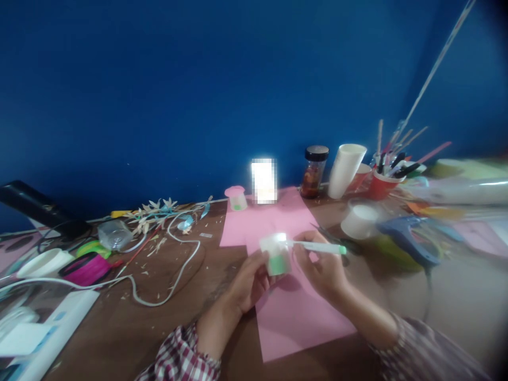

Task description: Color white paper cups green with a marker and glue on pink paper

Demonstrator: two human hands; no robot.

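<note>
My left hand (254,280) is closed round a small whitish cup (275,251) with a green patch on its lower side. In my right hand (319,267) is a white marker (323,247) with a green end pointing right; its other end is close to the cup, and I cannot tell whether they touch. Pink paper sheets (301,323) lie under both hands. At the far end of the paper stands another small cup (238,202) with a green patch and a pink round top (235,191). A bright pixelated rectangle (264,181) is beside it.
To the right are a blue glue gun (410,238), scissors (333,237), a white cup (360,219), a dark-lidded jar (315,174) and a red cup of tools (384,182). Leftward lie a white cable (186,270), pink tape (87,268) and a power strip (59,328).
</note>
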